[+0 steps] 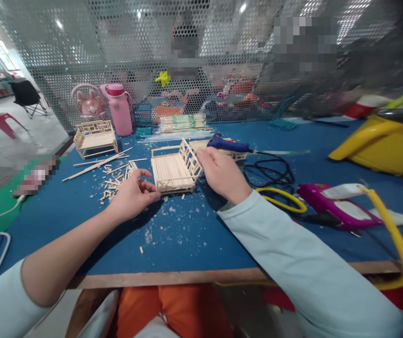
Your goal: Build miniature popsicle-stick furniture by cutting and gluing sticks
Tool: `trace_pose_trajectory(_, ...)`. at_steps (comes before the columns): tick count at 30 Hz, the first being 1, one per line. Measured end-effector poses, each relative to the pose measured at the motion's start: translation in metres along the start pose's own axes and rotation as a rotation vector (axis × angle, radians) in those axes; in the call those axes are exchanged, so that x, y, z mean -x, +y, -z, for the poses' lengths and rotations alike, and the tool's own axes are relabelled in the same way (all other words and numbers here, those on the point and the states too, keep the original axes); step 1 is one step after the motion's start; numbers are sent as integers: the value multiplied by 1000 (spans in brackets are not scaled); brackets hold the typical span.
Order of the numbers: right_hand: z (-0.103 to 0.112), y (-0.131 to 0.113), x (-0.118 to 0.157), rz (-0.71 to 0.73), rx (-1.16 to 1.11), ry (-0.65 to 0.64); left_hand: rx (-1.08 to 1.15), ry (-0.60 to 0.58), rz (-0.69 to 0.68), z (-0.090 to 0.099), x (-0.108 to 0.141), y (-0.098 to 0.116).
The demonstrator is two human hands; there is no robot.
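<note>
A miniature wooden-stick bench [173, 171], with a slatted seat and a lattice back, sits on the blue tabletop between my hands. At its front left corner is my left hand [134, 192], its fingers loosely curved and apart, the thumb tip by the corner. My right hand [222, 171] is closed, fingertips pinched at the right end of the lattice back; what lies between them is partly hidden. Just beyond the right hand lies a blue glue gun [231, 143] on another lattice piece [238, 155]. Cut stick bits [117, 183] are scattered beside my left hand.
A finished-looking small bench [96, 138] stands back left, near a pink bottle [120, 110]. Stick bundles [182, 123] lie before the perforated metal screen [124, 42]. Right are a black cable [272, 171], a purple tool [342, 206] and a yellow container [381, 143]. A phone [35, 177] lies left.
</note>
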State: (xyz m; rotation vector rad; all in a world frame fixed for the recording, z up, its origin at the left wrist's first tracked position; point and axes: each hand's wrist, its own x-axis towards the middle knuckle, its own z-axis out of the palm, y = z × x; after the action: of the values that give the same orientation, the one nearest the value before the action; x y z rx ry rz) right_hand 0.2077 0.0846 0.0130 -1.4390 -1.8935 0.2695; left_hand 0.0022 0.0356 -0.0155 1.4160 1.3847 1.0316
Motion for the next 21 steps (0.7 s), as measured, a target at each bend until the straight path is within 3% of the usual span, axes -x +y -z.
trace_pose_trajectory(2,1,-1,0,-31,34,-89,30,-33,68,1,2,4)
trace_pose_trajectory(4,1,-3,0,-34,35,-131,3,8,82,4,1,4)
trace_pose_trajectory(9,8,0,-5,77,-100,-162,-50,234,-134,15,-10,-4)
trace_pose_trajectory(12,13,8,-10,71,-294,-210,-50,177,-268,20,-11,-4)
trace_pose_trajectory(15,15,16,-15,-35,-602,-303,-107,172,-303,22,-7,0)
trace_pose_trajectory(17,15,20,-16,-75,-680,-333,-99,165,-316,22,-3,3)
trace_pose_trajectory(21,15,20,-15,-115,-721,-345,-45,-42,-396,20,4,2)
